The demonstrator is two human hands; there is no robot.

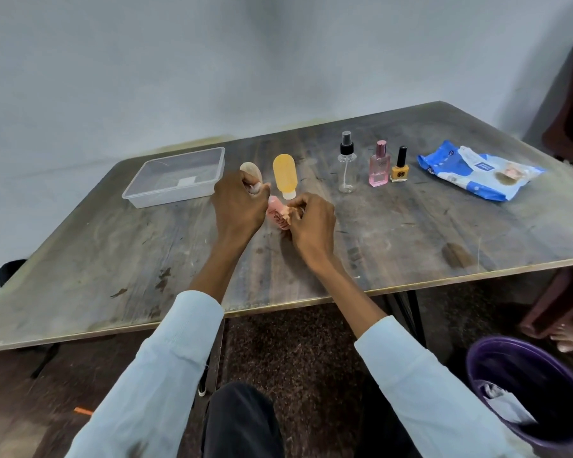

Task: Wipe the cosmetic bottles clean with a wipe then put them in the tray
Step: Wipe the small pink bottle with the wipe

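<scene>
A small pink bottle (274,215) lies tilted on the wooden table (113,246) between my hands. My right hand (311,224) pinches its peach-coloured end. My left hand (239,204) has its fingers curled round a small white wad, apparently a wipe (254,188), just left of the bottle. A beige tube (250,168) stands right behind that hand, partly hidden. The clear plastic tray (136,197) sits at the back left with no bottle in it.
An orange tube (284,175) stands behind my hands. To the right stand a clear spray bottle (347,168), a pink perfume bottle (379,168) and a yellow nail polish (400,169). A blue wipes pack (477,171) lies far right. A purple bin (510,421) stands on the floor.
</scene>
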